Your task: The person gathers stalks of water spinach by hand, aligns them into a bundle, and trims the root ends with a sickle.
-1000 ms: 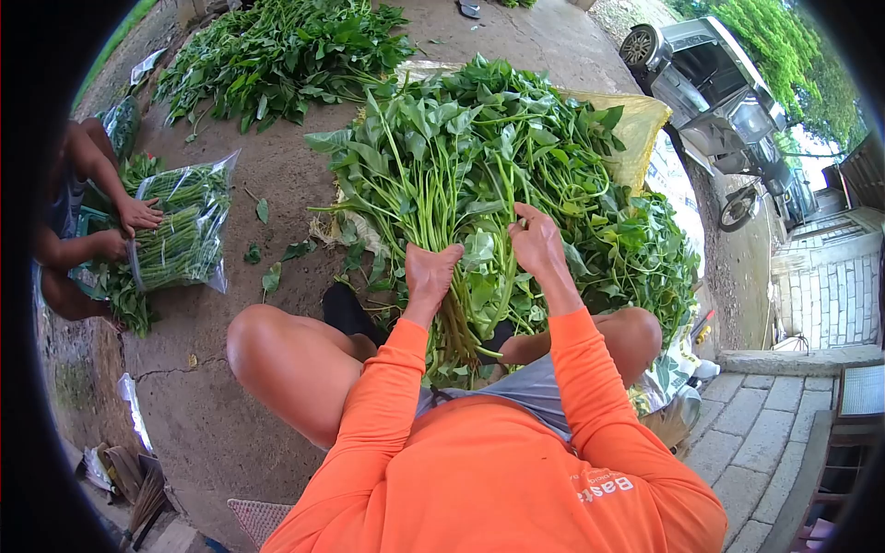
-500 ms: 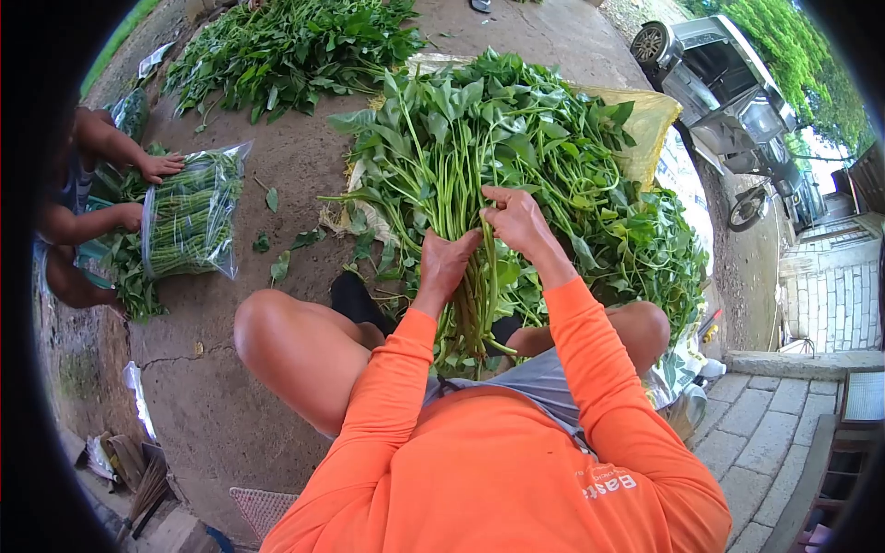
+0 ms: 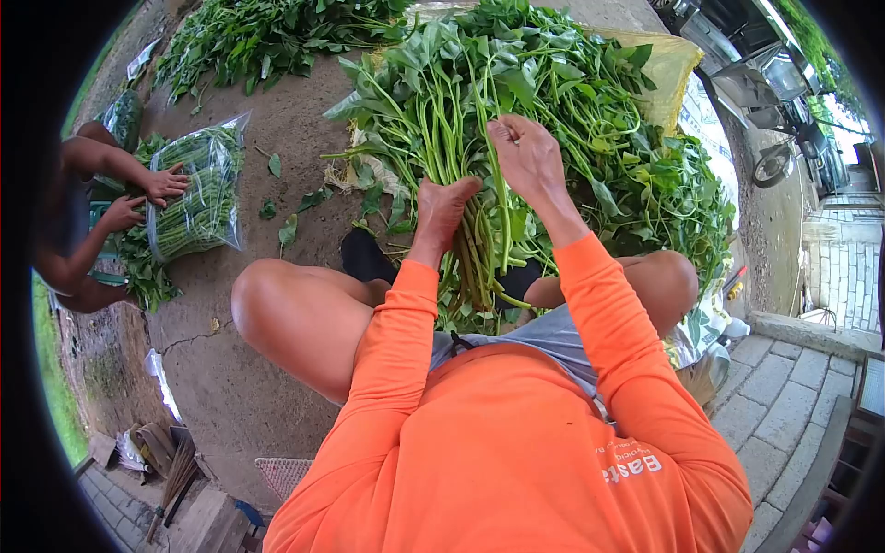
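Both hands busy | my left hand [image 3: 441, 210] grips a bunch of long green leafy stems [image 3: 470, 249] between my knees | my right hand [image 3: 527, 158] pinches one thin green stem [image 3: 502, 217], fingers pressed together | big pile of leafy greens [image 3: 553, 92] just ahead

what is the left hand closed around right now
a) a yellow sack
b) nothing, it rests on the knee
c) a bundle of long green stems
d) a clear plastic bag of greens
c: the left hand has its grip wrapped around the bundle of long green stems in front of the knees, while the right hand pinches a single stem just above it; the clear plastic bag lies over by another person's hands.
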